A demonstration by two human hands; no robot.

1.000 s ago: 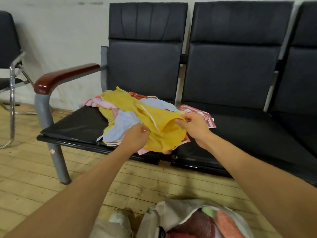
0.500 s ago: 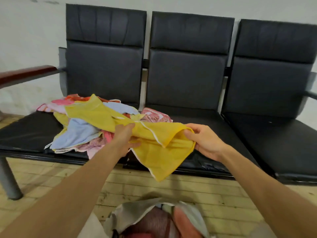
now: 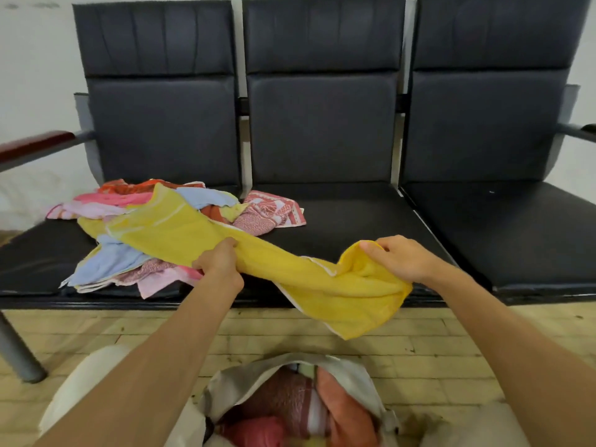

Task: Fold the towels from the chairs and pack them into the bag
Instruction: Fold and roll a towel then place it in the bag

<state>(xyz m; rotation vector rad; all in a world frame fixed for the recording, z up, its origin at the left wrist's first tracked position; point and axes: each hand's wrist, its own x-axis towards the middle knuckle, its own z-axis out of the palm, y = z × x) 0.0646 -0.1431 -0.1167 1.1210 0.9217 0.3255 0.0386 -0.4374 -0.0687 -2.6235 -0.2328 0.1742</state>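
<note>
Now both hands grip the yellow towel [image 3: 325, 279] above the chairs [image 3: 322, 140], left hand [image 3: 221, 264] at mid-length, right hand [image 3: 398, 258] pinching its end

Yellow towel [image 3: 290, 272]; red-white patterned towel [image 3: 274, 209]; light-blue towel [image 3: 113, 259]; black chairs [image 3: 322, 124].

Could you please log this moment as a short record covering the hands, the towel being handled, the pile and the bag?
left hand: grips the yellow towel near its middle
right hand: grips the towel's right end
yellow towel: stretched between the hands, far end on the pile, unfolded
pile: mixed towels on the left seat
bag: open on the floor, towels already inside
</note>
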